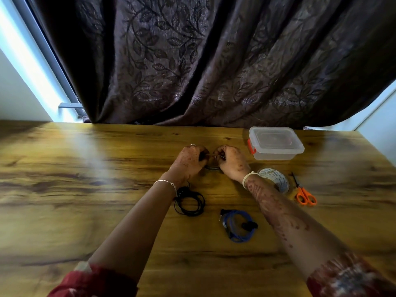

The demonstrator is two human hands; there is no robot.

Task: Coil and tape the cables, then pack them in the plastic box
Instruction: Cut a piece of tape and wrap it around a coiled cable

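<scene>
My left hand (190, 160) and my right hand (231, 160) are close together at the middle of the wooden table, both closed on a thin coiled cable (212, 167) that is mostly hidden between them. A coiled black cable (189, 203) lies just under my left wrist. A coiled blue cable (237, 225) with a black plug lies nearer to me, between my forearms. The clear plastic box (276, 143), lid on with an orange clip, stands at the back right. A roll of tape (275, 181) sits behind my right wrist.
Orange-handled scissors (304, 195) lie to the right of the tape roll. A dark patterned curtain (214, 61) hangs behind the table's far edge. The table (85, 179) stretches wide to the left.
</scene>
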